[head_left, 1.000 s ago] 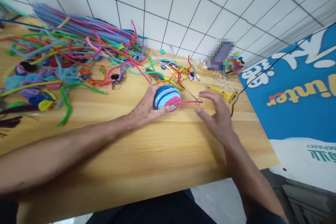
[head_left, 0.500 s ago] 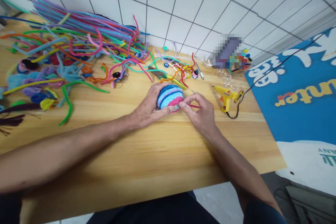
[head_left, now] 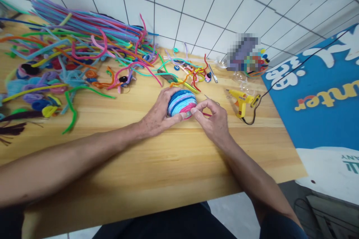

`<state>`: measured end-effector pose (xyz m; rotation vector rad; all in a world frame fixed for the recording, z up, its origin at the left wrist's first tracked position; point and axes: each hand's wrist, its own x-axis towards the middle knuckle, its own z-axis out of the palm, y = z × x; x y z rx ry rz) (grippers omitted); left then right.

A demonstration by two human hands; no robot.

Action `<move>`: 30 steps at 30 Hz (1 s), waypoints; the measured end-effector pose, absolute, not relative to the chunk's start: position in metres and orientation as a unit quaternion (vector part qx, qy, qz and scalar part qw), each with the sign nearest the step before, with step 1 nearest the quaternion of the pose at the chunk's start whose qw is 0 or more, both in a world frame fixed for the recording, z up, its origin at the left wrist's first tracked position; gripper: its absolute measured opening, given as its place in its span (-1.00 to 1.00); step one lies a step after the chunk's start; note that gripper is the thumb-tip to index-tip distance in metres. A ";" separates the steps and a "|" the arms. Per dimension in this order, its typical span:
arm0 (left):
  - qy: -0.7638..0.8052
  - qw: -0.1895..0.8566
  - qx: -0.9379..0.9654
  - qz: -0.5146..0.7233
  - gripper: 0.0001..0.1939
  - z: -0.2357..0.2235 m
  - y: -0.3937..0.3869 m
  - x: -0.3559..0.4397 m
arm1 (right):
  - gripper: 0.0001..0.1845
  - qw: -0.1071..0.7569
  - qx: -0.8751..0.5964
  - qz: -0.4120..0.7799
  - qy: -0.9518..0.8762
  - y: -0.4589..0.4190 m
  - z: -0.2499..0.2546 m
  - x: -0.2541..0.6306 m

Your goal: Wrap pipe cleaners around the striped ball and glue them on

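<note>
A ball wrapped in pipe cleaners, with bands of dark blue, light blue, lilac and pink, is held just above or on the wooden table. My left hand grips it from the left, the fingers behind and the thumb along its near side. At its lower right, my right hand pinches a pink pipe cleaner against the pink patch. The tail of this strand shows under the right fingers, and part of it is hidden by them.
Behind the ball lie green-and-yellow pliers. A yellow glue gun stands to the right, its black cord running over a blue sign. Loose pipe cleaners cover the table's left and back, against a tiled wall.
Both hands keep nearly the same hold on the ball. The right hand has shifted very slightly, and the whole view has tilted a little.
</note>
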<state>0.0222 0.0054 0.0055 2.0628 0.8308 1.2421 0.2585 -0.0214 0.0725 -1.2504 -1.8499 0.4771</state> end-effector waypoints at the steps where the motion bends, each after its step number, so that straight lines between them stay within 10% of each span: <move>1: 0.312 0.294 0.772 0.469 -0.23 0.006 0.005 0.023 | -0.80 0.420 -0.495 0.190 -0.737 -0.022 0.072 0.258; 30: 0.337 0.309 0.757 0.466 -0.30 0.006 0.003 0.022 | -0.82 0.416 -0.511 0.246 -0.710 -0.022 0.066 0.258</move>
